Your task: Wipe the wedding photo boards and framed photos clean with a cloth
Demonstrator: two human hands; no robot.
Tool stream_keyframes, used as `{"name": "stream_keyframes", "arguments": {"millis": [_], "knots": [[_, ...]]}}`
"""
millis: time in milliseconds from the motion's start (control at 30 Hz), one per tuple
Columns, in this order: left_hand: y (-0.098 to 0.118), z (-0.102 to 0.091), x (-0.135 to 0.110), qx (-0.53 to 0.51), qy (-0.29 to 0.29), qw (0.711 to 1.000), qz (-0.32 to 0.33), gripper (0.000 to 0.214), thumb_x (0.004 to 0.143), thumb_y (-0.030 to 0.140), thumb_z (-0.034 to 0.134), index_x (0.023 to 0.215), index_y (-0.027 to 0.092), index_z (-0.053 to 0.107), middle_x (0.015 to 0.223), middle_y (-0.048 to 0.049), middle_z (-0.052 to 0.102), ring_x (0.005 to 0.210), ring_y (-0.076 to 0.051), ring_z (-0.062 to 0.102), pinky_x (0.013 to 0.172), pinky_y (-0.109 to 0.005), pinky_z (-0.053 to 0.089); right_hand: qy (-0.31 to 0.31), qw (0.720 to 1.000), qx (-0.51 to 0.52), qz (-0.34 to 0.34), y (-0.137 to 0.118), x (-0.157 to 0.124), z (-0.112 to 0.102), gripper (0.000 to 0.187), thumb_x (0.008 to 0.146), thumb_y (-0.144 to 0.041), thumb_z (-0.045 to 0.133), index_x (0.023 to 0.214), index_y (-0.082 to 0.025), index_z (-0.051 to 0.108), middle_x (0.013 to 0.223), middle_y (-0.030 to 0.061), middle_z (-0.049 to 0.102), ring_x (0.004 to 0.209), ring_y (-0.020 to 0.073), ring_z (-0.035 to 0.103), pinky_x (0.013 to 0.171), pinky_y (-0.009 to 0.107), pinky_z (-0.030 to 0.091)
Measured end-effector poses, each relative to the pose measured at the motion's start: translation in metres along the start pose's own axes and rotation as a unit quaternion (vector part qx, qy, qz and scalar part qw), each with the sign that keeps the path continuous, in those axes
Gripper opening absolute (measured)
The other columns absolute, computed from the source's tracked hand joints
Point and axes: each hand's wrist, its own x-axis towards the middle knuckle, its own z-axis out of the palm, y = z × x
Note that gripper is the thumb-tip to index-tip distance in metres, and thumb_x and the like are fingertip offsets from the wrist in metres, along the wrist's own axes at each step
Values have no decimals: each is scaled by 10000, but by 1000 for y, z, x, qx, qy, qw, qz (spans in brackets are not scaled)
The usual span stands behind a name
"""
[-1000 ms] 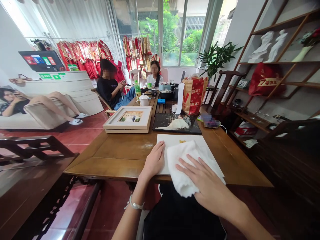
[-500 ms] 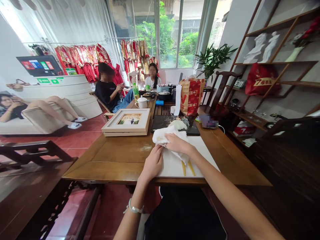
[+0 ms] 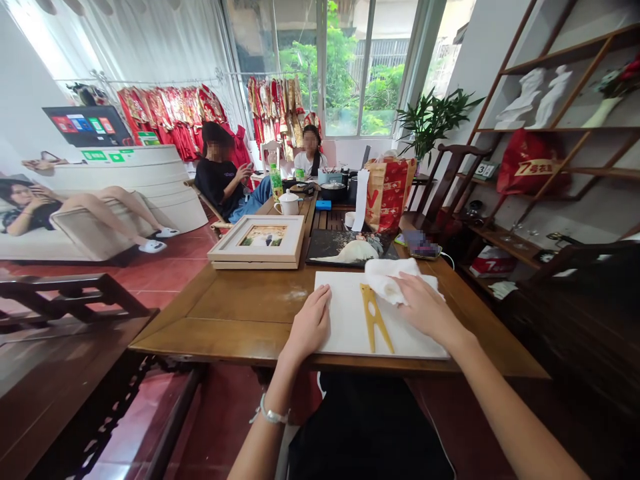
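Observation:
A white rectangular board (image 3: 345,333) lies flat at the table's front edge. On it rests a yellow A-shaped piece (image 3: 373,320), its two legs pointing towards me. My left hand (image 3: 311,321) lies along the board's left edge, fingers stretched out and touching it. To the right of the yellow piece, my right hand (image 3: 427,308) presses a bunched white cloth (image 3: 393,275) onto the board's far right part. The fingers curl over the cloth, and its folds partly hide them. Beyond the board is a dark tray (image 3: 320,250) bearing a pale fan-shaped object (image 3: 357,251).
Stacked picture frames (image 3: 257,243) stand left of the tray on the wooden table (image 3: 240,313). A lidded white cup (image 3: 289,202), a red-and-tan paper bag (image 3: 390,193) and a blurred-out item (image 3: 421,243) stand farther back. Two people sit beyond; another person lies on the sofa.
My right hand has swept the cloth to the right, uncovering the top of the yellow A-shaped piece. My left hand stays at the board's left edge. The view has shifted slightly.

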Motion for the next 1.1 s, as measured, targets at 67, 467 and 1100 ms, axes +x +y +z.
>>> {"name": "stream_keyframes", "arguments": {"millis": [67, 467, 1100], "knots": [[1, 0, 0, 1, 0, 1000, -2, 428, 890, 155, 320, 1289, 159, 472, 1422, -75, 418, 1343, -179, 338, 1125, -382, 289, 13, 1000, 0, -2, 15, -8, 2, 548, 736, -145, 428, 1278, -112, 502, 1306, 124, 535, 1305, 285, 339, 1084, 464, 252], [2, 1, 1, 13, -4, 1000, -4, 436, 884, 145, 314, 1292, 132, 467, 1428, -85, 408, 1347, -178, 331, 1131, -378, 279, -34, 996, 59, -55, -4, 11, 14, 534, 917, -415, 355, 1420, -247, 295, 1470, 79, 322, 1376, 270, 160, 1094, 570, 107], [5, -1, 0, 10, -3, 1000, 0, 422, 895, 161, 314, 1286, 138, 472, 1421, -90, 419, 1343, -184, 338, 1125, -383, 290, -40, 986, 140, -80, 16, -48, -2, 637, 838, -238, 441, 1442, -256, 240, 1491, 51, 274, 1367, 228, 200, 1111, 481, 192]]}}
